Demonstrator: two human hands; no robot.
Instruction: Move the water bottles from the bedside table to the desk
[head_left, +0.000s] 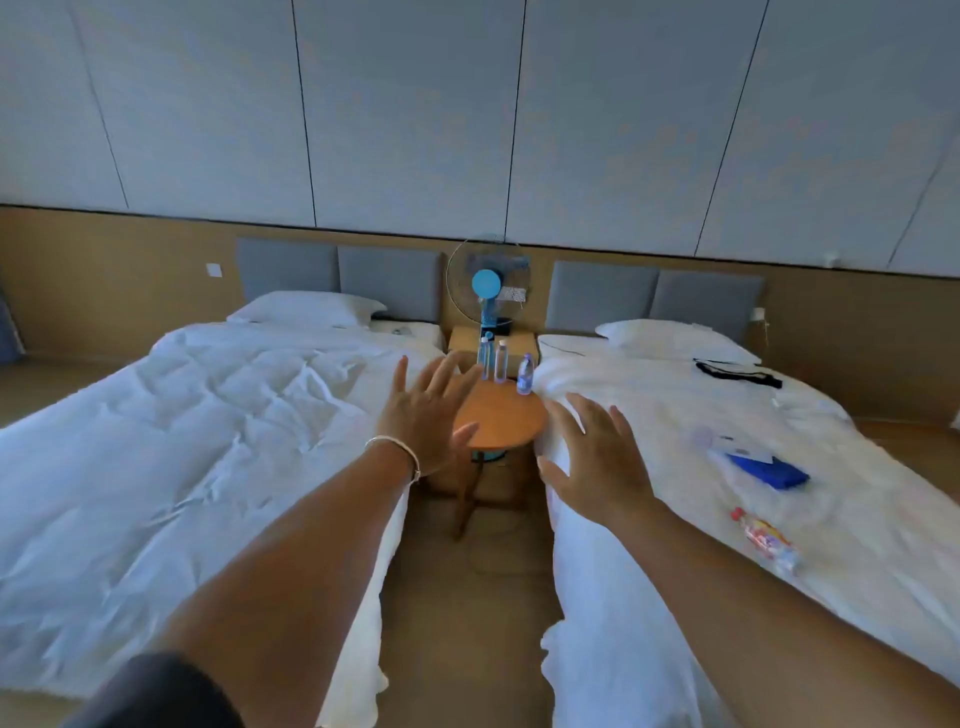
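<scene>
Two white-sheeted beds, the left bed (182, 441) and the right bed (779, 467), flank a round orange-brown wooden bedside table (506, 421). The left hand (426, 415) and right hand (592, 462) are stretched toward it, fingers spread, holding nothing. Three clear plastic water bottles (501, 361) stand at the table's far edge.

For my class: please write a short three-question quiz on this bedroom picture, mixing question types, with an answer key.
1. True or false: the left hand already grips a water bottle.
2. How many water bottles stand at the far edge of the round wooden table?
A) one B) three C) five
3. Fill in: behind the bottles stands a blue ____.

Key
1. False: both the left hand and the right hand are spread and hold nothing.
2. B: left bottle, middle bottle, right bottle.
3. fan
</scene>
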